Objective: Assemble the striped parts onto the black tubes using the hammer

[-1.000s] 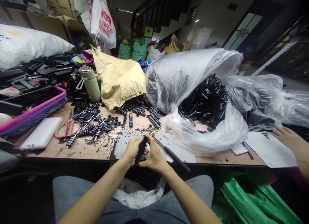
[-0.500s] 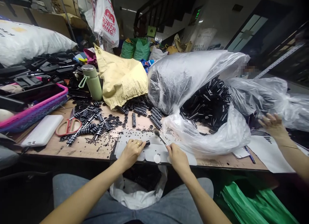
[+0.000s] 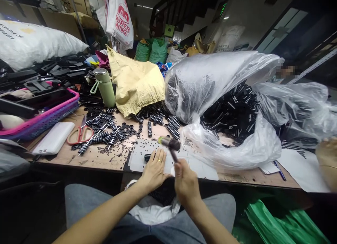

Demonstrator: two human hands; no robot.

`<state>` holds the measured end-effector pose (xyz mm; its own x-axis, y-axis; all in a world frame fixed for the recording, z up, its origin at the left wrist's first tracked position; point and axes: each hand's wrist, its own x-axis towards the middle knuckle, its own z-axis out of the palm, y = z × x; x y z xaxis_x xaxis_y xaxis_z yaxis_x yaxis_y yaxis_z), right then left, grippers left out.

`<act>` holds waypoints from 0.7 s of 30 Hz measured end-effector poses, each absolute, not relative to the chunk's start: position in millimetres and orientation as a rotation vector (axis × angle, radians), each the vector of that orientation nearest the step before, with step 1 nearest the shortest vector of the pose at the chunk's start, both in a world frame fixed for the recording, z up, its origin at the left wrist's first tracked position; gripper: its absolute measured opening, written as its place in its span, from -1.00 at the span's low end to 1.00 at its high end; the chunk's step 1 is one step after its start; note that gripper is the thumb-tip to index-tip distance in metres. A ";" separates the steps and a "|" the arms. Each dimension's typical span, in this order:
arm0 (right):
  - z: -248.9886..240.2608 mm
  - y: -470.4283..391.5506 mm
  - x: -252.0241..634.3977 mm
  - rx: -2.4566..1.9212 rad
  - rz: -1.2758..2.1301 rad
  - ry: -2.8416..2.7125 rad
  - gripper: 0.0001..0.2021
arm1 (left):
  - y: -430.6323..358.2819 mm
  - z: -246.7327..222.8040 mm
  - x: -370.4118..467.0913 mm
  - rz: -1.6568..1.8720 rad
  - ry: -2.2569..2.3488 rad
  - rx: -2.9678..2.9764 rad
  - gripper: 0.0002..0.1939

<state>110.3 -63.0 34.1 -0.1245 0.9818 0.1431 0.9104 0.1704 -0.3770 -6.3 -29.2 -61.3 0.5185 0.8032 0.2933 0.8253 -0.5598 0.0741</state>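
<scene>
My left hand (image 3: 155, 168) lies over the pale mat (image 3: 189, 165), fingers stretched out and flat. A short black piece (image 3: 147, 157) shows on the mat just beside those fingers; whether they touch it, I cannot tell. My right hand (image 3: 186, 181) is wrapped round the handle of a hammer (image 3: 172, 144), holding it above the mat. One end of the hammer's head is dark and the other yellow-green. Small dark rings (image 3: 116, 153) are scattered over the mat's left part and the wood beside it. Ribbed black rollers (image 3: 172, 126) lie behind the mat.
Scissors (image 3: 80, 135), a white slab-shaped device (image 3: 54, 139) and a pink-rimmed basket (image 3: 60, 104) are at left. A green flask (image 3: 105, 88) and yellow sack (image 3: 139, 82) stand behind. Clear plastic bags (image 3: 200, 86) of black parts fill the right. Another person's hand (image 3: 328, 156) is far right.
My left hand has gone from gripping the black piece to lying flat. A hammer now shows raised in my right hand, where a thin dark-tipped tool showed. The other person's hand moved right.
</scene>
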 end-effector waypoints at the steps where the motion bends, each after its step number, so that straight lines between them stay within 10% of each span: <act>1: 32.0 -63.4 102.7 -1.797 0.296 -2.196 -0.57 | -29.6 -63.3 -5.4 -0.465 -1.427 -2.674 -0.40; 21: 1.8 12.9 201.8 -1.929 -0.088 -1.994 -0.73 | 98.9 -21.9 -62.9 -0.388 -1.435 -2.699 -0.69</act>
<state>201.8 12.9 1.8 0.0003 0.9540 0.2998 0.9767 0.0641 -0.2050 -62.9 98.9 -21.9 0.5351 0.8074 0.2485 0.8226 -0.5650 0.0642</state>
